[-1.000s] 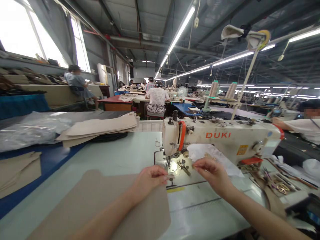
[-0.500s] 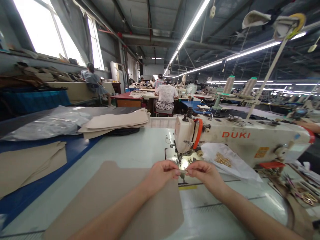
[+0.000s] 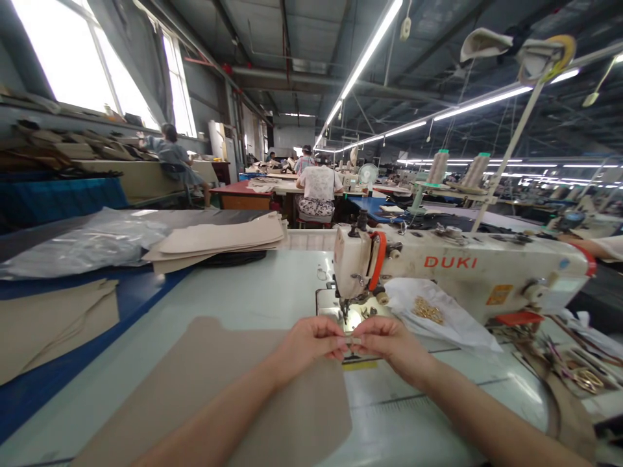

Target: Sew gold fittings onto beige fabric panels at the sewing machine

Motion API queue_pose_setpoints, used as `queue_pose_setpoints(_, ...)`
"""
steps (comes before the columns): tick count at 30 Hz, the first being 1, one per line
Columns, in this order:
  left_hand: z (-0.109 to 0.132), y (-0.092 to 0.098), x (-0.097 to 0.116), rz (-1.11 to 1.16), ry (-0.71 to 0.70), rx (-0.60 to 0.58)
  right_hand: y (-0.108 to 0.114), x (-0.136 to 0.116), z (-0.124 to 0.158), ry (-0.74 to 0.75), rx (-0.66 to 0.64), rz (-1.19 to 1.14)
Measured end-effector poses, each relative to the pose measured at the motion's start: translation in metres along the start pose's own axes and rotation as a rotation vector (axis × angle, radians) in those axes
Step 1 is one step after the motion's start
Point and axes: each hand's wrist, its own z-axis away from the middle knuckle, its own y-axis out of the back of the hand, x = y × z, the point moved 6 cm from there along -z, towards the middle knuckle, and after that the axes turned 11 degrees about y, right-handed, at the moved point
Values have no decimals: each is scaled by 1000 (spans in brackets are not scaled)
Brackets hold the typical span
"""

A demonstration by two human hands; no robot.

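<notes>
Just in front of the sewing machine's needle, my left hand [image 3: 311, 340] and my right hand [image 3: 389, 337] meet with their fingertips pinched. Between them is a small beige strip [image 3: 352, 340], mostly covered by the fingers, each hand gripping one end. Beneath my left hand and forearm a large beige panel [image 3: 204, 370] lies flat on the table. The white sewing machine [image 3: 452, 259] stands behind the hands, its lamp lighting the needle plate. To the right of my right hand, small gold-coloured metal pieces [image 3: 428, 310] lie on a white plastic bag [image 3: 462, 324].
Stacked beige panels [image 3: 219, 235] and a clear plastic bag [image 3: 87, 243] lie at the back left. More beige pieces [image 3: 53, 324] rest on a blue surface. Scissors [image 3: 586, 379] are among tools at the right. Thread cones [image 3: 438, 167] stand behind the machine. Other people sit farther off.
My hands have come slightly closer together and turned, so more of the small strip shows between the fingertips. The view has shifted a little to the right.
</notes>
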Motion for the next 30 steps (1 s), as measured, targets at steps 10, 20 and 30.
queue_pose_setpoints(10,0,12,3,16,20,153,-8,-4,-4,6,51,41)
queue_pose_setpoints(20,12,13,7,218,41,209,-24,3,-17,0,12,-102)
queue_pose_setpoints(30,11,6,7,143,81,150,-27,13,-21,22,54,-197)
